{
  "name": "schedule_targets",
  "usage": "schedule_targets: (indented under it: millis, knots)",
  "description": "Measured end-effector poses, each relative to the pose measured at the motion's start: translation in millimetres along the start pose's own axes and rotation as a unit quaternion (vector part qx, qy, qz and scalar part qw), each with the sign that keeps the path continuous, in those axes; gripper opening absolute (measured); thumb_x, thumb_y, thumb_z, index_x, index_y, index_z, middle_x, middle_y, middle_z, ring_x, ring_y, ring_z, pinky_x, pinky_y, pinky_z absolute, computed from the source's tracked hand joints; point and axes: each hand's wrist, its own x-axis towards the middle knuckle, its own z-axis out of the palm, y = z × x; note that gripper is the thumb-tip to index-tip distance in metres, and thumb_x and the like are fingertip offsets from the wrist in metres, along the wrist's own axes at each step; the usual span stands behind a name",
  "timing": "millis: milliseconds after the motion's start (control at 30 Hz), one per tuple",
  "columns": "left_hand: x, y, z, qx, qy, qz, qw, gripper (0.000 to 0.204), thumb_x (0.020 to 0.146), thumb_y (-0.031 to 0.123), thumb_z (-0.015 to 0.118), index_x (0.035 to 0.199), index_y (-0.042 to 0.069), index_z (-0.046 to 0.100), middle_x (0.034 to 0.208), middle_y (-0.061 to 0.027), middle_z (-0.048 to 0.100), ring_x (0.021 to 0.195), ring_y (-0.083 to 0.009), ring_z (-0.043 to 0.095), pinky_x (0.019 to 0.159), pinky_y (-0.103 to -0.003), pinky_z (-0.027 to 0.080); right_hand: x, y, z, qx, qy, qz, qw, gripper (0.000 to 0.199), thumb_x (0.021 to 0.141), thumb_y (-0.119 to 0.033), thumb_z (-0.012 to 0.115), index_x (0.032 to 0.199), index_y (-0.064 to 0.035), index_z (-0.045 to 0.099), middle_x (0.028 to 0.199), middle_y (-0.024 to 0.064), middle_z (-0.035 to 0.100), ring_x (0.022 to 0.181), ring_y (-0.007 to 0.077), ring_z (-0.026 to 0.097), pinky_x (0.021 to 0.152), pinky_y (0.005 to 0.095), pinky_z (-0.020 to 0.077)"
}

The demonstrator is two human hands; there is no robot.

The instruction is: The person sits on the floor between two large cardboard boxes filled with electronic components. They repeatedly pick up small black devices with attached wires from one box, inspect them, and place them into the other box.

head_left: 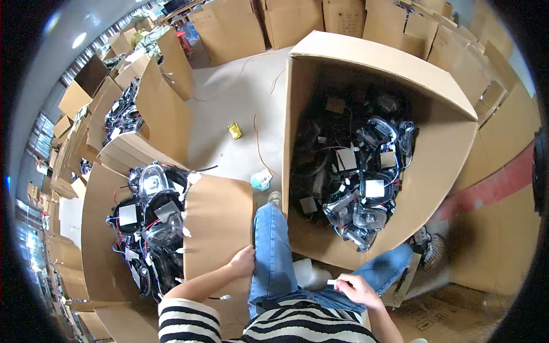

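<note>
My left hand [243, 262] is curled closed at the edge of the left box's cardboard side [220, 220], beside my left knee. What its fingers hold, if anything, is hidden. Over my lap, my right hand [355, 289] pinches a small white piece [331, 282] between thumb and fingers; its kind is too small to tell. To my left, the cardboard box [91, 228] is heaped with lamp units that have clear lenses [153, 180], black backs and thin wires. A larger open carton [446, 166] ahead to the right contains more such lamps [369, 217].
A yellow packet [234, 131] and a light-blue and white packet [261, 179] lie on the grey floor [223, 86]. Loose wires trail there. Further cardboard boxes [229, 31] line the back and left, some holding lamps. Flattened cardboard [452, 314] lies at the lower right.
</note>
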Motion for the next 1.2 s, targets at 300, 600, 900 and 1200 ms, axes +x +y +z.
schedule_targets:
  millis: [300, 600, 900, 1200]
  knots:
    - [-140.5, -37.8, -250.9, -0.087, 0.091, -0.191, 0.974, 0.034, 0.071, 0.035, 0.053, 0.057, 0.005, 0.057, 0.065, -0.0058, 0.052, 0.077, -0.0216, 0.048, 0.080, -0.034, 0.037, -17.0, 8.7, -16.5, 0.035, -0.066, -0.035, 0.997, 0.016, 0.082, -0.012, 0.045, 0.075, -0.0010, 0.055, 0.061, 0.0020, 0.051, 0.057, 0.0069, 0.043, 0.051, 0.0213, 0.0346]
    - [-262.4, -83.3, -262.3, -0.381, 0.272, -0.514, 0.719, 0.014, 0.074, 0.011, 0.054, 0.069, -0.002, 0.057, 0.064, -0.0082, 0.056, 0.059, -0.0151, 0.052, 0.054, -0.028, 0.041, -37.5, 17.8, -4.9, 0.040, -0.075, -0.070, 0.994, 0.018, 0.082, -0.015, 0.045, 0.075, -0.0012, 0.055, 0.063, 0.0050, 0.053, 0.058, 0.0103, 0.047, 0.053, 0.0249, 0.0377]
    - [-18.1, -205.5, -408.2, 0.008, 0.478, -0.138, 0.868, 0.035, 0.070, 0.029, 0.059, 0.096, 0.006, 0.052, 0.102, -0.0113, 0.051, 0.096, -0.0261, 0.048, 0.080, -0.036, 0.039, -50.4, 8.1, -5.8, 0.014, 0.055, -0.028, 0.998, 0.022, 0.080, -0.020, 0.045, 0.079, 0.0004, 0.055, 0.067, 0.0157, 0.054, 0.062, 0.0249, 0.054, 0.058, 0.0328, 0.0416]
    - [94.4, -276.9, -431.8, -0.077, 0.458, -0.215, 0.859, 0.026, 0.069, 0.016, 0.054, 0.092, 0.006, 0.054, 0.093, -0.0150, 0.056, 0.091, -0.0304, 0.051, 0.080, -0.037, 0.040, -67.0, -0.8, 11.8, 0.023, 0.142, 0.021, 0.989, 0.022, 0.081, -0.017, 0.045, 0.076, 0.0021, 0.054, 0.065, 0.0076, 0.054, 0.061, 0.0117, 0.047, 0.057, 0.0265, 0.0392]
